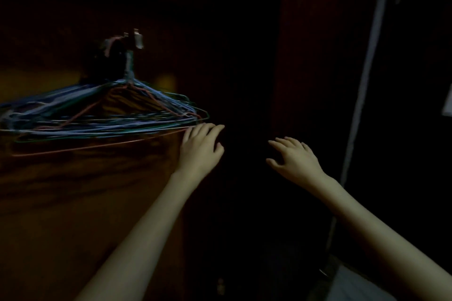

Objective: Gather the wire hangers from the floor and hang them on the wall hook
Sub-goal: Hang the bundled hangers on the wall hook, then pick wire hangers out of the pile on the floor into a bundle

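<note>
A thick bundle of wire hangers (102, 115), mostly blue with a few red and green ones, hangs from a small metal wall hook (137, 38) on a dark orange-brown wall. My left hand (200, 146) is just right of the bundle, its fingertips touching the right ends of the lowest wires, fingers extended and holding nothing. Further right, my right hand (293, 156) hovers in front of a dark gap, fingers spread and empty. The scene is very dim, so fine detail at the hook is hard to see.
A dark reddish vertical panel (318, 56) stands right of the dark gap, with a pale strip (367, 68) running down its edge. A light object (354, 286) shows at the bottom right.
</note>
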Motion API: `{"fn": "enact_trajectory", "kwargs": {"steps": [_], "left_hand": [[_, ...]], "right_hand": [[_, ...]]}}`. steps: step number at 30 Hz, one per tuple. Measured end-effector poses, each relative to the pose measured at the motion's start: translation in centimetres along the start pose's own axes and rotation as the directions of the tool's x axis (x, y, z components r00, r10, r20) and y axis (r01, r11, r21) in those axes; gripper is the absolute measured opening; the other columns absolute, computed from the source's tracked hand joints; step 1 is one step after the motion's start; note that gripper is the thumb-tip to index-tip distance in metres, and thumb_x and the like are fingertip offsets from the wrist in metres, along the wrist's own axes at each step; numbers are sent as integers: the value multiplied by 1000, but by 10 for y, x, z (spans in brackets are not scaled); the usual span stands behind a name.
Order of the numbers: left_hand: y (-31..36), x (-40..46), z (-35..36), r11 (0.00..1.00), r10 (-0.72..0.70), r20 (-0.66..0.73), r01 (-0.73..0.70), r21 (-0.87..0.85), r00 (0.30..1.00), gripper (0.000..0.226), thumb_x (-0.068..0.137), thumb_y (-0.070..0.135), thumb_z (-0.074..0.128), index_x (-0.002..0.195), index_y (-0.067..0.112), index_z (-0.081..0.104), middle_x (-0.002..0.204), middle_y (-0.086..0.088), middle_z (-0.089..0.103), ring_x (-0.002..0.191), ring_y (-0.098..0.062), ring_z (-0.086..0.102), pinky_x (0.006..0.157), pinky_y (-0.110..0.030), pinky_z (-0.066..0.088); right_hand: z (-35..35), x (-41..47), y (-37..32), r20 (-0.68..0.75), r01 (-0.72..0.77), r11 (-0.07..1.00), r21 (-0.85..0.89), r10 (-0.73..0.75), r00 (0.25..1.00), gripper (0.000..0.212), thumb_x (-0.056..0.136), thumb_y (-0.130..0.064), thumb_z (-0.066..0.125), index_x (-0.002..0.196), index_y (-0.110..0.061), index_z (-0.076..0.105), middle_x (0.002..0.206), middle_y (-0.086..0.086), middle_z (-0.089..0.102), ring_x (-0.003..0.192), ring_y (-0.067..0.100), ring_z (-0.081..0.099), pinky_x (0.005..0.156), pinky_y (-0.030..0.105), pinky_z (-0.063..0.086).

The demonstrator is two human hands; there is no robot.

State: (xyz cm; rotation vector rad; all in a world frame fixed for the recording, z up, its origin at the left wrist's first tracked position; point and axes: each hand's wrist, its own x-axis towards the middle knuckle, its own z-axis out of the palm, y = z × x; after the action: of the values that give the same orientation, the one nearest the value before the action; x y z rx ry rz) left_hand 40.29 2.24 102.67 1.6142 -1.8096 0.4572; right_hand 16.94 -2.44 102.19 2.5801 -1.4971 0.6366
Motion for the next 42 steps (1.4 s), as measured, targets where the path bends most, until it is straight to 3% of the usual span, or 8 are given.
{"fn": "enact_trajectory", "kwargs": {"steps": [5,11,16,21,29,37,42], "left_hand": [[111,26,60,982,139,30,-134,-130,990,47,95,25,44,141,25,38,142,4,43,137,-12,30,117,-37,11],[239,42,136,915,321,131,-272,-299,938,47,96,29,43,143,28,35,143,5,43,136,-12,32,116,-36,14],[314,33,200,875,406,195,-317,-367,893,47,97,32,40,143,28,35,138,4,49,132,-14,38,115,-36,17],[360,7,275,836,477,241,-351,-421,845,46,97,37,40,142,28,36,134,2,53,128,-16,43,112,-36,23],[362,-99,442,818,529,395,-328,-472,751,46,98,43,36,142,27,36,135,2,52,126,-16,44,107,-34,27],[319,-278,655,776,588,413,-340,-531,696,45,97,41,39,139,25,43,130,1,57,119,-18,50,98,-28,33],[283,-397,791,755,618,417,-356,-550,667,67,82,52,22,129,17,55,111,-6,67,100,-24,62,88,-32,43]], "right_hand": [[-26,-56,94,12,-213,972,-103,215,976,56,93,-46,45,144,-28,31,150,-4,33,141,16,22,114,42,18],[-55,-125,198,-18,-441,881,-169,445,896,55,93,-45,47,142,-25,35,147,-1,39,139,17,28,114,44,23],[-50,-176,264,-84,-547,815,-192,542,836,54,94,-43,46,142,-22,36,145,1,42,137,19,33,112,42,27],[1,-221,319,-76,-593,782,-190,591,803,53,94,-42,45,142,-21,36,143,0,45,135,17,35,111,39,28],[160,-297,384,-36,-681,709,-183,687,726,51,95,-40,44,141,-20,37,142,-1,45,132,17,38,106,36,30],[419,-400,434,48,-735,653,-183,752,657,51,95,-40,44,141,-20,38,142,1,45,130,19,40,104,33,32],[585,-467,462,99,-734,643,-218,763,638,51,95,-42,43,141,-22,36,144,-1,43,132,18,38,103,33,32]]}}
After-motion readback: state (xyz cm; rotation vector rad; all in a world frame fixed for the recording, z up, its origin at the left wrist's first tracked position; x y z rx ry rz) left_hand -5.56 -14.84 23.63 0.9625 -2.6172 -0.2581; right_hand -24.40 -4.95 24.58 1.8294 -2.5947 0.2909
